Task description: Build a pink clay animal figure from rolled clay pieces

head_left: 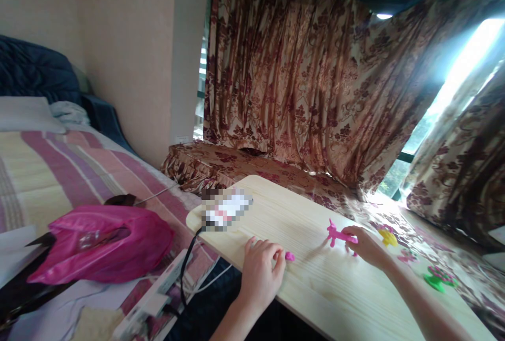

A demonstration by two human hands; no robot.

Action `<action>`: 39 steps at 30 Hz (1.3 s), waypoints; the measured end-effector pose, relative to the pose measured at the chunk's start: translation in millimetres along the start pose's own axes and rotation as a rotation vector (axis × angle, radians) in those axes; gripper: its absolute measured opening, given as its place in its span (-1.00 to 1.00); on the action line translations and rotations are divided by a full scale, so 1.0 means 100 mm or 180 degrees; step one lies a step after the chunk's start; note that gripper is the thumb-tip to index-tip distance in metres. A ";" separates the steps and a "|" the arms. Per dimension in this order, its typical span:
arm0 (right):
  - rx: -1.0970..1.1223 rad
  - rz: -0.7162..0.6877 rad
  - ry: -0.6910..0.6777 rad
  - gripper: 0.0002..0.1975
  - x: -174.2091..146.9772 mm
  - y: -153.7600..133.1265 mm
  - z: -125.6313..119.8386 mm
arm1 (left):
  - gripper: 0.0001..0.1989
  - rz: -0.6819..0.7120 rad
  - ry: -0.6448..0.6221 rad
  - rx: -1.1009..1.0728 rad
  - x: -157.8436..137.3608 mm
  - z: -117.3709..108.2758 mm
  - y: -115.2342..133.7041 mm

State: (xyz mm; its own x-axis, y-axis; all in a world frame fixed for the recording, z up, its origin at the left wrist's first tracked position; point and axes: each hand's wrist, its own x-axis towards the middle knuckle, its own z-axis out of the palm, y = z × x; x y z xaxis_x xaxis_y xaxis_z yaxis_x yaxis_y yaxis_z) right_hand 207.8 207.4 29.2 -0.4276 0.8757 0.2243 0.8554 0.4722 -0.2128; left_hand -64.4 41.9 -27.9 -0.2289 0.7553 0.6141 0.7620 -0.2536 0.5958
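Note:
A bright pink animal figure [336, 234] with thin legs and upright ears, perhaps modelling clay, stands on the pale wooden table [315, 288]. The fingers of my right hand [366, 246] close on its back, near the rear end. My left hand [262, 267] rests at the table's near edge with bent fingers somewhat apart. Right beside its thumb side lies a small pink lump [290, 256]; whether the fingers touch it I cannot tell. Beyond my right hand sit a yellow piece [387, 237], a pink-and-green piece [407, 256] and a green piece with pink dots [436, 278].
A blurred-out device [226, 210] lies at the table's left end, a black cable [185, 262] running down from it. On the left, a pink bag [114, 241] rests on a striped bed [79, 167] near a power strip [148, 299]. Patterned curtains [300, 78] hang behind.

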 end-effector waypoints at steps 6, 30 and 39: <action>-0.0359 -0.0509 0.0039 -0.75 -0.04 0.00 -0.09 | -0.81 0.0027 -0.0012 0.0096 0.00 -0.01 0.01; 0.0114 -0.0573 0.0998 -0.69 -0.24 0.12 -0.18 | -0.81 0.0436 -0.0241 0.0082 0.06 0.11 -0.15; 0.0973 -0.0176 0.1250 -0.73 -1.37 -0.55 0.01 | -0.79 0.0406 -0.0570 0.0794 0.20 0.31 0.01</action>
State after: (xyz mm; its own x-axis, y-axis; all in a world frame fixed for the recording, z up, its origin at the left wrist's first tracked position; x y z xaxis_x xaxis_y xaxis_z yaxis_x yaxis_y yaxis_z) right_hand 219.3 61.7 8.7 -0.2772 0.7722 0.5716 0.6847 0.5762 -0.4463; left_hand -49.7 75.3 -30.6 -0.0288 0.8267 0.5619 0.9076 -0.2139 0.3613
